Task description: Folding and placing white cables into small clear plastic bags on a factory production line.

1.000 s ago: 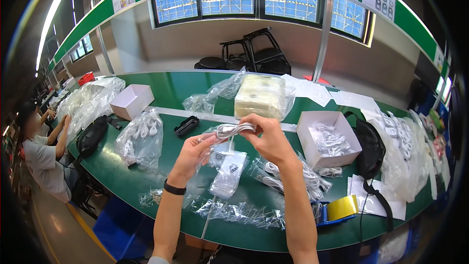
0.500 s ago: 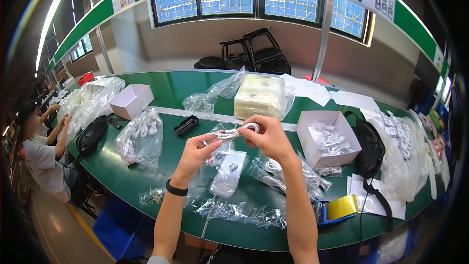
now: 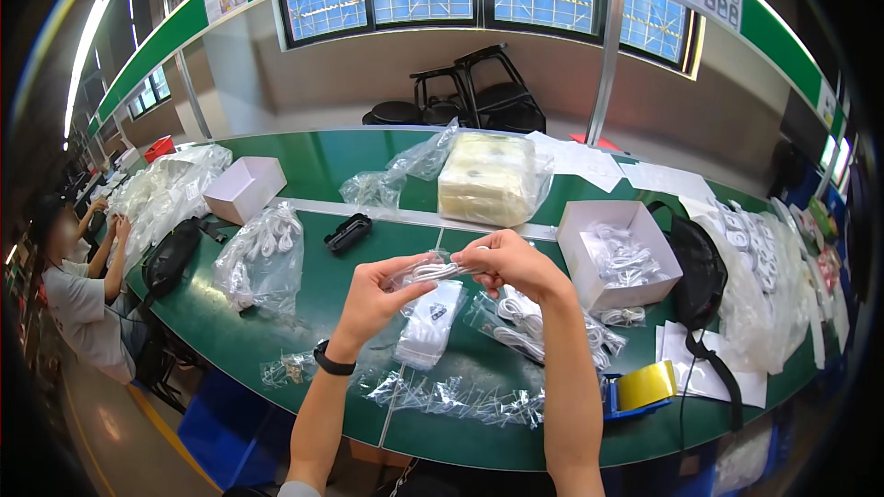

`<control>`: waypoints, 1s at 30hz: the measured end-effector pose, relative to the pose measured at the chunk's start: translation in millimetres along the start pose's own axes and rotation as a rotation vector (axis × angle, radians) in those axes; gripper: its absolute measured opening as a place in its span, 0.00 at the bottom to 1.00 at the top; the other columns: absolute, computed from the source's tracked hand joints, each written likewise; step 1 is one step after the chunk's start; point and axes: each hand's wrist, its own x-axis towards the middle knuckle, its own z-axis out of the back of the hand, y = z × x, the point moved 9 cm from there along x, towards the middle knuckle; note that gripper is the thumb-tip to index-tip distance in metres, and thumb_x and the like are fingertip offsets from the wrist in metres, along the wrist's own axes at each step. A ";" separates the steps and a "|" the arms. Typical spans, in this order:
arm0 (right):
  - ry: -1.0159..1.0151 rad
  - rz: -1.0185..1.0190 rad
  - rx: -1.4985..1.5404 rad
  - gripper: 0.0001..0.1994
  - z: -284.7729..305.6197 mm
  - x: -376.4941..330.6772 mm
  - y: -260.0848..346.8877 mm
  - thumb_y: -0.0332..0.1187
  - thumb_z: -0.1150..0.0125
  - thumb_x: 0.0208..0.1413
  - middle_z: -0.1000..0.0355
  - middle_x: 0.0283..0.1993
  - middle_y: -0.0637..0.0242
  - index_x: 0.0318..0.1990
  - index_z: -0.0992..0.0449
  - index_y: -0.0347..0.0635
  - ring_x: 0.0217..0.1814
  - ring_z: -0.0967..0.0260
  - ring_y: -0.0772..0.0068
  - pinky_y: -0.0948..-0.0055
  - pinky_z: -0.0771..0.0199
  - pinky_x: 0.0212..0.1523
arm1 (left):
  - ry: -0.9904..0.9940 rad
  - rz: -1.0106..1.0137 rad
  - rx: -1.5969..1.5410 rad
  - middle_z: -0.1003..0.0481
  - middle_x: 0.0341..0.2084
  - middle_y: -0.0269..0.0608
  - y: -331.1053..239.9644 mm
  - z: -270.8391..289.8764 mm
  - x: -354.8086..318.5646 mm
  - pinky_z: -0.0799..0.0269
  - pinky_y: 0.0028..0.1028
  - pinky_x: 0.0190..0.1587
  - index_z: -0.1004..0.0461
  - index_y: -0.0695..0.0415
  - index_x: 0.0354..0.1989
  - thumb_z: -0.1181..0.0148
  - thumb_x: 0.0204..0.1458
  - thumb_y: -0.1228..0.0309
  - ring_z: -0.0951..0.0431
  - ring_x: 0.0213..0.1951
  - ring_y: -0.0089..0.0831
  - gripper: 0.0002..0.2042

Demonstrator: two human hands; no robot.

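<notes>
A coiled white cable (image 3: 440, 271) is stretched between my hands above the middle of the bench. My left hand (image 3: 379, 302) pinches a small clear plastic bag (image 3: 412, 276) around the cable's left part. The fingers of my right hand (image 3: 512, 263) are closed on the cable's right end, which sticks out of the bag. Beneath them lies a stack of flat clear bags (image 3: 430, 324) with a dark print. Right of that stack, several coiled white cables (image 3: 525, 320) lie loose on the green bench (image 3: 442, 442).
A white box (image 3: 599, 290) of bagged cables stands to the right, beside a black pouch (image 3: 698, 276). A tape dispenser (image 3: 645, 387) sits near the front edge, with twist ties (image 3: 460, 400) to its left. A black case (image 3: 348, 234) lies behind. A co-worker (image 3: 78, 290) works far left.
The cable's left part has slid into the clear bag between my hands. My right hand has lowered and turned slightly, and its loop no longer stands up.
</notes>
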 end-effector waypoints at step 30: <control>-0.485 0.510 -0.729 0.17 -16.6 -13.5 53.3 0.40 0.32 0.52 0.29 0.37 0.63 0.38 0.20 0.31 0.33 0.33 0.79 0.76 0.34 0.32 | 0.040 0.050 -0.370 0.22 0.43 0.48 21.3 -18.6 2.5 0.26 0.24 0.49 0.32 0.70 0.56 0.41 0.56 0.79 0.20 0.45 0.30 0.19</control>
